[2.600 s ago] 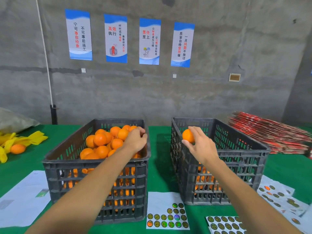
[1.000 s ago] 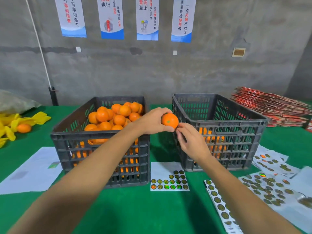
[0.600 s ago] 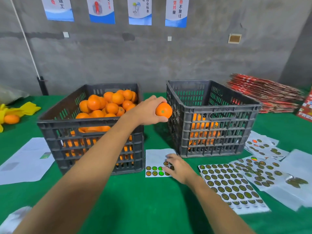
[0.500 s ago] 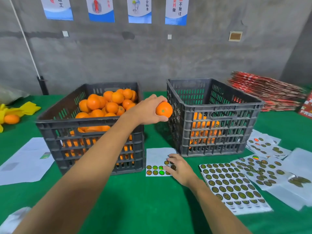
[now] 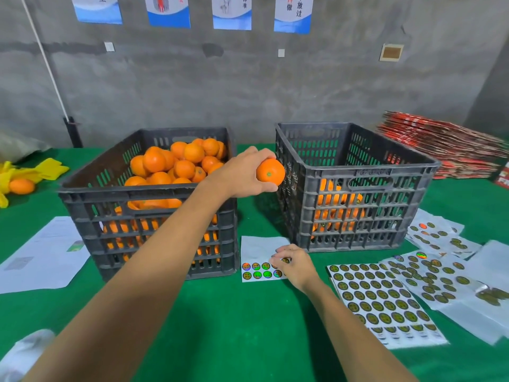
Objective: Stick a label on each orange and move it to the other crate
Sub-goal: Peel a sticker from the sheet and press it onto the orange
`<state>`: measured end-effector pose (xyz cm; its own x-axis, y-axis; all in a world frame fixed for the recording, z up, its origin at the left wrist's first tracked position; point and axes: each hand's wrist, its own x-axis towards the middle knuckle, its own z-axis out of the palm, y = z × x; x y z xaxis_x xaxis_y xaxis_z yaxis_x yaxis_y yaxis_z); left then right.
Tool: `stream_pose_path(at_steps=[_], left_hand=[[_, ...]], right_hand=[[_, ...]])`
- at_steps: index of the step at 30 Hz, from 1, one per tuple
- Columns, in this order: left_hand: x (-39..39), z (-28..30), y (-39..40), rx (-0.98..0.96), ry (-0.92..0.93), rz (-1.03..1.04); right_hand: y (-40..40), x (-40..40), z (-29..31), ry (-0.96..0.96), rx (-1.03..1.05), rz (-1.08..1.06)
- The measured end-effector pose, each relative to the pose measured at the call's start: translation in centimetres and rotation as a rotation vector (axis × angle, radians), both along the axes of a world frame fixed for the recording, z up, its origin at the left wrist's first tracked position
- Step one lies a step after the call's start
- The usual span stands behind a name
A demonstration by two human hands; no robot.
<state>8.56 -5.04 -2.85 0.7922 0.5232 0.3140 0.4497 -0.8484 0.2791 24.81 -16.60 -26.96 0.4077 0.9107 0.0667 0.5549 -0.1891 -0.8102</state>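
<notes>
The left hand (image 5: 242, 175) has its grip closed around an orange (image 5: 270, 172), raised between the crates. Below it, the right hand (image 5: 296, 264) pinches at a label on the sticker sheet (image 5: 256, 249). Peeling step; pressing it onto the fruit seems next.

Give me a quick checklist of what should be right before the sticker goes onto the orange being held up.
1. Orange held firmly: ok, the left hand wraps it, raised between the two crates.
2. Bare peel facing out for the sticker: ok, no label shows on the visible side.
3. Sticker picked up: cannot tell, the right hand has its fingertips on the small sticker sheet, hiding the sticker.
4. Stickers left on that sheet: ok, several remain.
5. Room in the right crate: ok, oranges fill only its lower part.
</notes>
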Motion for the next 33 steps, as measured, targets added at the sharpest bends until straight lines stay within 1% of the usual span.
stream_pose_path(at_steps=[4, 9, 13, 18, 24, 28, 33], left_hand=[[-0.1, 0.0, 0.0, -0.002, -0.002, -0.003], [-0.2, 0.0, 0.0, -0.008, -0.002, -0.003], [-0.2, -0.1, 0.1, -0.015, -0.011, -0.011], [-0.2, -0.1, 0.1, -0.016, -0.012, -0.008], [-0.3, 0.0, 0.0, -0.011, -0.013, -0.005], [-0.2, -0.1, 0.0, -0.007, -0.013, -0.005], [-0.2, 0.0, -0.1, 0.003, -0.006, 0.002]], right_hand=[[0.2, -0.3, 0.7, 0.14, -0.001, -0.025], [0.6, -0.5, 1.4, 0.192, -0.033, -0.078], [0.6, -0.7, 1.5, 0.173, -0.042, -0.079], [0.2, -0.4, 1.7, 0.119, -0.047, -0.014], [0.3, -0.1, 2.2, 0.073, -0.064, 0.002], [0.3, -0.2, 2.3, 0.1, -0.082, -0.023], [0.4, -0.2, 1.7, 0.033, -0.082, -0.078]])
